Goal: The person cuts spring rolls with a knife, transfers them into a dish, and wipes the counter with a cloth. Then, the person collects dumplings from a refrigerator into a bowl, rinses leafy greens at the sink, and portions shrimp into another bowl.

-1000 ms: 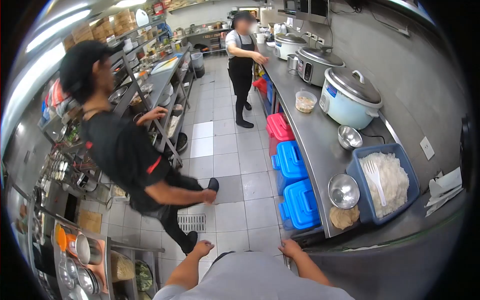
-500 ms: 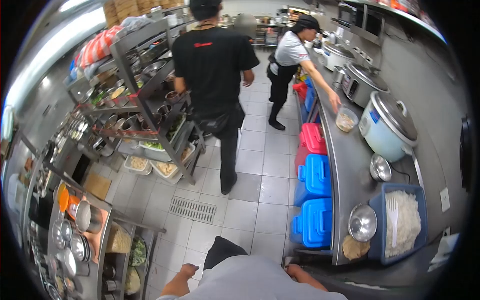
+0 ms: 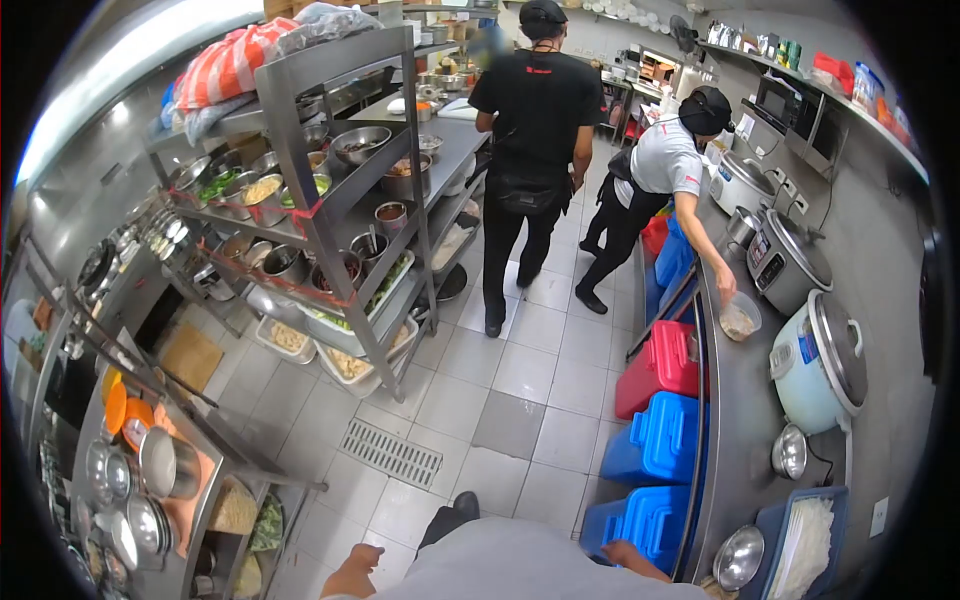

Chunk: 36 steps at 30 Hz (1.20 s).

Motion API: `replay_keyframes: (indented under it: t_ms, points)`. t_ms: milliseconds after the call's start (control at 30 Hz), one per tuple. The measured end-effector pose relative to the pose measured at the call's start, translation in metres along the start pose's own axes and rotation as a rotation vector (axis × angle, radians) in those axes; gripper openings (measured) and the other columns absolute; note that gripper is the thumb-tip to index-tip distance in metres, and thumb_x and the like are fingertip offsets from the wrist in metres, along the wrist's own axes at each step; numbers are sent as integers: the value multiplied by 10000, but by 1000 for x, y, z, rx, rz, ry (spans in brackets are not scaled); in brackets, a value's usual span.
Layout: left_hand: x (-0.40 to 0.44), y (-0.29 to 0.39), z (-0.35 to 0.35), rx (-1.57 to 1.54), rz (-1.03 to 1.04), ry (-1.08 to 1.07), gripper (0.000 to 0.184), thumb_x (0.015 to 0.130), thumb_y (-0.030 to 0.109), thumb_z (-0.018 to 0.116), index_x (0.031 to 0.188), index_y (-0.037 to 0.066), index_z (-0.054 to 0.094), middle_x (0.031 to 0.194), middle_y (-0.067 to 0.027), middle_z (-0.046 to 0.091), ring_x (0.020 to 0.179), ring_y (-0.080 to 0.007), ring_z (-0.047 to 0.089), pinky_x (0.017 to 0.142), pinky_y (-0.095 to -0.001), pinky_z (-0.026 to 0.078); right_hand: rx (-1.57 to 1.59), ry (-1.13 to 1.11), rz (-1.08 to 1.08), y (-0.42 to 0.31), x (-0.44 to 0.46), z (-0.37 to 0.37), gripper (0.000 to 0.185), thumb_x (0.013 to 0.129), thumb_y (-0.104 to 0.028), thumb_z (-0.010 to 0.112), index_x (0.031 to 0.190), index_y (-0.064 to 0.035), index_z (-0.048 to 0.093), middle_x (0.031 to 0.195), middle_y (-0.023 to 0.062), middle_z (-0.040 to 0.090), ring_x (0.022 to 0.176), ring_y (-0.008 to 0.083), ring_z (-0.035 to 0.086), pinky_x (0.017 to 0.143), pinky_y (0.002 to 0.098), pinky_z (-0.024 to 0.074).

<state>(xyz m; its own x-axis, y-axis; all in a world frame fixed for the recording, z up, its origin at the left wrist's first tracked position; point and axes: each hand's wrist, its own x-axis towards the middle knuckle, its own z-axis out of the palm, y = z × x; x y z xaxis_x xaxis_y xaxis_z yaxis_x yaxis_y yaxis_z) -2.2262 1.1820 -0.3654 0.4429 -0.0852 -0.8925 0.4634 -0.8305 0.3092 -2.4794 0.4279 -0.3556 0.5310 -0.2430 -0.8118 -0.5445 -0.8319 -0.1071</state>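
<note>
My left hand [image 3: 362, 562] hangs low at my side over the tiled floor [image 3: 480, 487], with a finger and thumb slightly apart and nothing seen in it. My right hand [image 3: 624, 553] is beside the lower blue bin [image 3: 655, 525]; its fingers are mostly hidden, and whether it touches the bin cannot be told. A second blue bin [image 3: 655, 437] and a red bin [image 3: 660, 370] stand further along under the steel counter [image 3: 740, 450]. On that counter are a steel bowl [image 3: 738, 558] and a blue tub of white rice [image 3: 835, 500] with a white utensil.
One co-worker in black [image 3: 538, 120] stands in the aisle. Another, in a grey shirt [image 3: 665, 160], leans over the counter, hand at a clear plastic container [image 3: 740, 318]. Rice cookers [image 3: 815, 360] line the wall. A steel rack [image 3: 305, 180] and a pot-laden table [image 3: 205, 500] stand left.
My view has moved forward along the aisle and turned somewhat left. The co-worker in black has walked further away. The co-worker in grey bends lower, hand still at the container.
</note>
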Motion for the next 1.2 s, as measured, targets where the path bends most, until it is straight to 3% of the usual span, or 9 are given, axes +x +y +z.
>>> replay_keyframes:
  t_ms: [300,367,433,500,633,733,933,1100,1200]
  points:
    - [114,239,-146,-234,185,342,342,875,343,775,999,25,777,924,-151,772,856,-272,736,814,-415,569,357,448,23,-113,31,-165,468,960,-464,656,1215,-83,750,1185,181,751,1162,355,697,999,437,553]
    - [140,287,-166,-286,258,372,380,853,368,799,990,14,775,924,-160,773,879,-272,731,816,-403,562,345,393,21,-122,46,-179,454,959,-461,658,1186,-81,760,1183,179,751,1157,364,694,1000,433,550]
    - [150,336,-182,-190,372,334,259,905,266,750,966,15,743,759,-84,683,596,-161,604,485,-327,456,324,285,118,-121,68,-174,442,985,-452,626,1175,-77,764,1217,184,736,1156,376,687,1013,434,540]
    - [157,374,-192,-159,344,331,260,905,272,755,971,21,744,760,-81,680,593,-160,595,489,-323,454,-140,-93,-375,-64,151,-154,402,1012,-415,585,1141,-81,769,1224,161,740,1120,364,693,1015,433,531]
    - [191,428,-216,166,278,252,254,950,303,680,1058,85,754,921,-111,716,793,-240,654,703,-379,518,26,-138,-178,-54,171,-205,431,1010,-427,574,1162,-71,763,1249,179,725,1143,387,681,1028,458,522]
    - [198,474,-232,341,168,160,304,1035,241,499,1204,204,749,1148,-126,746,1063,-314,720,928,-454,573,42,-139,-184,-33,203,-282,453,1009,-436,565,1178,-64,759,1268,193,714,1161,403,673,1038,477,516]
    - [194,627,-265,-431,-70,374,319,897,331,739,1051,55,782,992,-119,781,1027,-304,715,959,-445,535,-200,44,-343,15,367,-448,479,991,-450,578,1189,-52,757,1281,222,701,1186,425,661,1053,497,508]
    - [340,614,-257,-398,729,636,263,940,320,748,985,61,766,795,-73,732,745,-188,722,707,-370,598,124,478,-111,-101,459,-719,455,968,-402,666,1202,-17,731,1165,222,752,1132,359,713,969,406,565]
    - [358,710,-285,-908,188,665,334,946,390,743,875,66,776,743,-74,727,595,-218,693,663,-372,600,420,457,-101,-170,498,-818,502,944,-463,655,1242,-68,739,1297,225,698,1225,387,656,1072,457,505]
